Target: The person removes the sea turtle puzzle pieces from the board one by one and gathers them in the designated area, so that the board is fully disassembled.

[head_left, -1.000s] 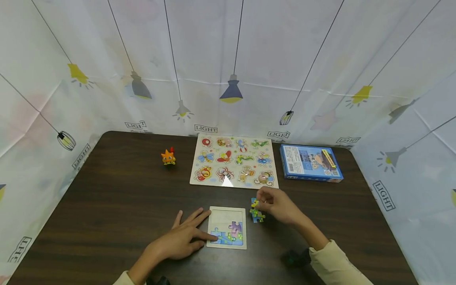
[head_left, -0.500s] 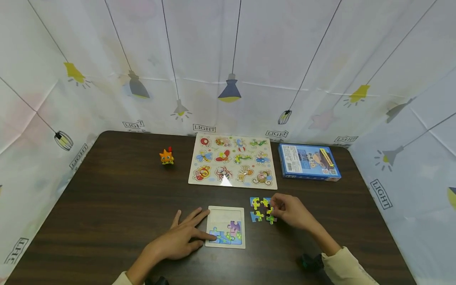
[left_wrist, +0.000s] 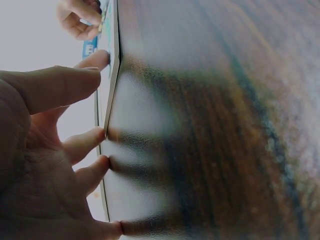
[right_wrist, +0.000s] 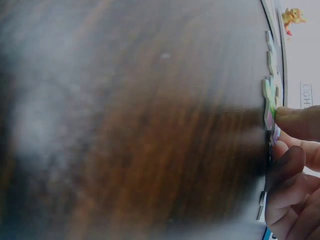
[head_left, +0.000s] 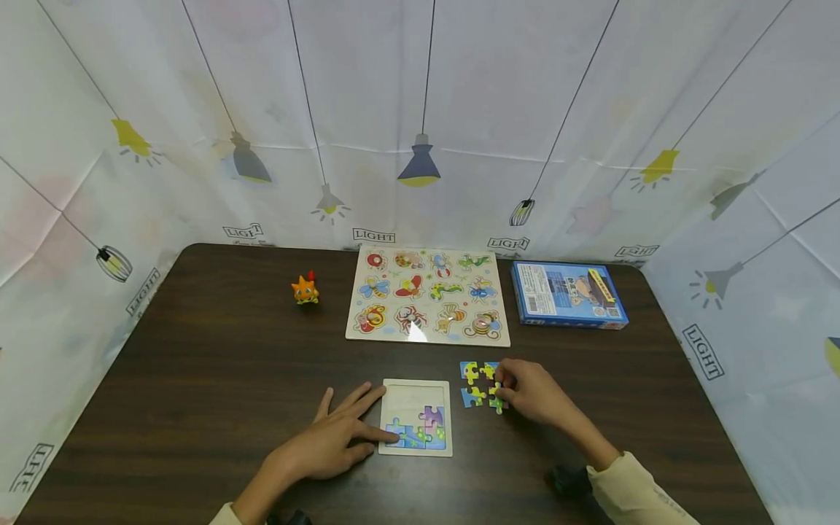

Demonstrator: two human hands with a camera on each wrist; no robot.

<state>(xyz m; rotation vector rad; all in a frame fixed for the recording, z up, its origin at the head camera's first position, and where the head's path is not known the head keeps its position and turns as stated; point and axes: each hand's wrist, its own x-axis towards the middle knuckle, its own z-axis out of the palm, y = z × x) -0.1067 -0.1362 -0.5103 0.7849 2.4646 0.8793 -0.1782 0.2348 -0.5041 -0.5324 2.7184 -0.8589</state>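
A small wooden puzzle tray (head_left: 416, 391) lies on the table, with blue, purple and green jigsaw pieces (head_left: 433, 418) fitted along its bottom and right side. My left hand (head_left: 331, 441) lies with spread fingers at the tray's left edge, the index fingertip on the lower-left piece. Right of the tray is a loose cluster of blue and yellow puzzle pieces (head_left: 471, 397). My right hand (head_left: 533, 392) pinches the cluster's lower-right puzzle piece (head_left: 496, 403). The right wrist view has the thumb (right_wrist: 295, 121) on that green puzzle piece (right_wrist: 268, 105), low over the table; the fingers curl beneath.
Behind the tray lies a larger board (head_left: 429, 337) with insect pictures. A blue box (head_left: 569, 295) is at the back right, and an orange toy figure (head_left: 305, 290) stands at the back left. A printed curtain (head_left: 367, 87) hangs behind the dark table (head_left: 216, 379).
My right hand has moved right from over the bunched pieces, which now lie spread apart. In the last half second it has barely shifted. The left hand stays on the tray.
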